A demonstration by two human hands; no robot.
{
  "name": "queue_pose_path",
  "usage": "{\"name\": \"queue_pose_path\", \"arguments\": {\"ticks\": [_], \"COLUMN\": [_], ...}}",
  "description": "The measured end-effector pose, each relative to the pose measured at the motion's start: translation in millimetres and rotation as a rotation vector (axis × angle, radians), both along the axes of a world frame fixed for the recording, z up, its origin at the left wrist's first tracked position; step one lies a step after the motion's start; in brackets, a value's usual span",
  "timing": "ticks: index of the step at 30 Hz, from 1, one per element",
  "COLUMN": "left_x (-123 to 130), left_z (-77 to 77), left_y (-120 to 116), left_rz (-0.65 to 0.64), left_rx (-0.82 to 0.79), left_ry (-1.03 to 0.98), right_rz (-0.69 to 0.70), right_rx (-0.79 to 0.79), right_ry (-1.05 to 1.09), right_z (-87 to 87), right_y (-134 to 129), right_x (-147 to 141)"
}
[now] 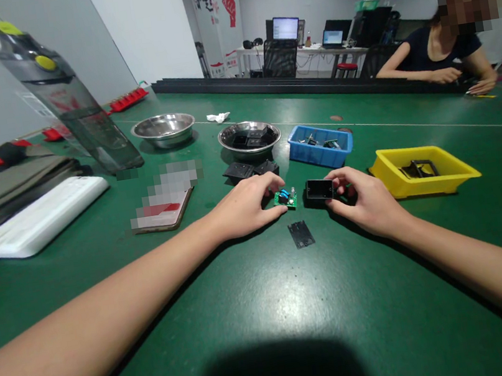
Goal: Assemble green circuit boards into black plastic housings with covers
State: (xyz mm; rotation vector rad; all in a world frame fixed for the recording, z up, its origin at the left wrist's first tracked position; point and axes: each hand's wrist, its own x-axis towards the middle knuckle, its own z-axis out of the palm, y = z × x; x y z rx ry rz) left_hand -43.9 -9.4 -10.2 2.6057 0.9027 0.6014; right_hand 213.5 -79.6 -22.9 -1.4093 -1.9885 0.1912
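Between the thumb and fingers of my left hand (251,207) is a small green circuit board (286,198) with blue parts on top. My right hand (366,199) grips a small black plastic box (319,190) by its right side, its hollow side facing me. The board and the box are a short gap apart, just above the table. Below them a flat black plate (301,234) lies on the green table. Behind my left hand sit black plastic cases (248,171), partly covered by my fingers.
Behind my hands stand a steel bowl (249,141) of black parts, a blue bin (320,146) of small parts and a yellow bin (423,172) holding black frames. Leftward are another steel bowl (164,130), a phone (168,203) and a tall bottle (78,107). A person (441,53) sits far right.
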Motion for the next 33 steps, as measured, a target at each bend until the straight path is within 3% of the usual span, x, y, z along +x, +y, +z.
{"name": "queue_pose_path", "arguments": {"ticks": [33], "left_x": [0.7], "left_z": [-0.3], "left_y": [-1.2], "left_rz": [-0.007], "left_rx": [0.031], "left_ry": [-0.014], "right_rz": [0.060], "right_rx": [-0.040], "right_ry": [0.002], "right_z": [2.6], "right_y": [-1.9], "right_x": [-1.2]}}
